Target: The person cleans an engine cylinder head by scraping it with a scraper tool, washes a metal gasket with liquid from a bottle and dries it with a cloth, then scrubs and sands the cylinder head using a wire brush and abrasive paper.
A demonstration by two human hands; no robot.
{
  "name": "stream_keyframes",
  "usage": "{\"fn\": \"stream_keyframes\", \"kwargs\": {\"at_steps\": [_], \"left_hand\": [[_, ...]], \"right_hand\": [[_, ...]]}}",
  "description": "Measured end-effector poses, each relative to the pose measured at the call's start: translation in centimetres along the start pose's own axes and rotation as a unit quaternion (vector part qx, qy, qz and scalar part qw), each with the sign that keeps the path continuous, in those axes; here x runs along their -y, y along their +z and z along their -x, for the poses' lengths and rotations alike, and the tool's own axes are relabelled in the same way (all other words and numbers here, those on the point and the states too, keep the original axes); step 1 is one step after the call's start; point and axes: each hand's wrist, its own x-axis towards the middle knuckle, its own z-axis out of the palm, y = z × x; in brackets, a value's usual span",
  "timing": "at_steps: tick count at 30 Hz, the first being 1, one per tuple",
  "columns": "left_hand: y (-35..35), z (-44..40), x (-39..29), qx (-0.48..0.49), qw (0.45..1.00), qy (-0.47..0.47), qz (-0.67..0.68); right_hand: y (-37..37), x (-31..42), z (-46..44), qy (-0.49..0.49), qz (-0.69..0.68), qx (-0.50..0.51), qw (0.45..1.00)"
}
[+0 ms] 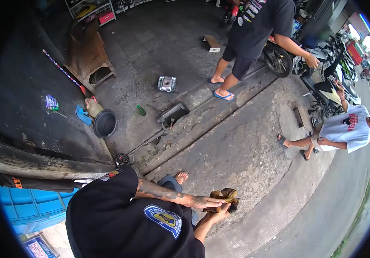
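My left hand (209,202), on a tattooed forearm, presses with straight fingers over a crumpled rag (230,194). The rag is brown and yellowish with dark stains. Beneath it, my right hand (220,214) grips the lower side, thumb and fingers bent round the cloth. The rag is squeezed between both hands, in front of my dark shirt and above the rough concrete. Parts of the fingers are hidden by the folds.
A black oil pan (174,115), green bottle (140,110), metal engine part (167,84) and black bucket (105,123) are on the floor. A wooden bench (88,56) stands behind. One person (254,34) stands near motorcycles (322,81); another (348,129) is at the right.
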Motion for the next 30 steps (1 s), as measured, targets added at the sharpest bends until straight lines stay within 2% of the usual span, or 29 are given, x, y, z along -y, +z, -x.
{"fn": "stream_keyframes", "kwargs": {"at_steps": [2,3,4,6,9,10,12,14,15,16,18,19,22,24,25,26,27,28,29,30], "left_hand": [[-1.6,0.5,-3.1,-0.027,0.998,0.040,0.034],[-2.2,0.6,-4.4,-0.036,0.996,0.057,0.050],[-2.9,0.6,-5.8,-0.051,0.993,0.079,0.064],[-4.7,0.7,-8.3,-0.073,0.986,0.116,0.097],[-7.2,1.1,-11.9,-0.120,0.968,0.171,0.139],[-8.0,1.2,-13.1,-0.134,0.961,0.189,0.155],[-9.3,0.9,-14.7,-0.176,0.940,0.226,0.184],[-10.3,0.3,-15.6,-0.223,0.912,0.271,0.213],[-10.4,0.1,-16.8,-0.251,0.893,0.306,0.214],[-11.3,0.7,-18.0,-0.303,0.867,0.351,0.180],[-11.3,2.9,-19.9,-0.252,0.882,0.330,0.222],[-11.2,3.9,-20.9,-0.265,0.880,0.324,0.224],[-11.3,6.4,-23.5,-0.284,0.861,0.355,0.225],[-13.4,7.8,-23.4,-0.294,0.889,0.324,0.134],[-14.9,9.9,-24.4,-0.231,0.906,0.341,0.096],[-15.8,11.7,-25.4,-0.241,0.897,0.361,0.080],[-17.0,12.4,-26.2,-0.340,0.849,0.398,0.079],[-18.2,13.1,-27.0,-0.440,0.790,0.420,0.071],[-19.5,14.3,-27.7,-0.504,0.735,0.447,0.077],[-20.7,15.4,-28.3,-0.525,0.697,0.481,0.091]], "right_hand": [[4.4,1.8,0.9,-0.008,0.072,0.100,0.992],[6.0,2.7,1.6,0.067,0.196,0.105,0.973],[7.9,3.7,3.1,0.086,0.180,0.227,0.953],[11.4,2.5,5.7,0.064,0.322,0.321,0.888],[16.7,3.1,6.2,0.053,0.334,0.477,0.811],[18.9,3.9,6.9,0.057,0.338,0.497,0.797],[22.6,2.5,6.0,-0.072,0.299,0.583,0.752],[25.4,-1.3,4.0,-0.150,0.279,0.604,0.731],[27.7,-2.2,4.0,-0.127,0.249,0.600,0.749],[29.7,-4.0,3.3,-0.187,0.248,0.606,0.733],[32.9,-5.1,3.4,-0.128,0.311,0.611,0.716],[34.8,-4.6,4.1,-0.106,0.346,0.623,0.694],[39.5,-5.7,4.9,-0.126,0.261,0.669,0.685],[42.0,-7.4,4.1,-0.012,0.329,0.666,0.669],[42.9,-8.6,4.0,0.001,0.342,0.648,0.681],[43.6,-9.8,4.1,0.013,0.354,0.627,0.693],[44.0,-10.7,5.2,0.024,0.329,0.611,0.720],[44.4,-11.0,7.1,0.023,0.331,0.611,0.719],[44.2,-10.9,9.0,0.116,0.311,0.665,0.669],[44.1,-10.6,11.4,0.206,0.286,0.708,0.612]]}}
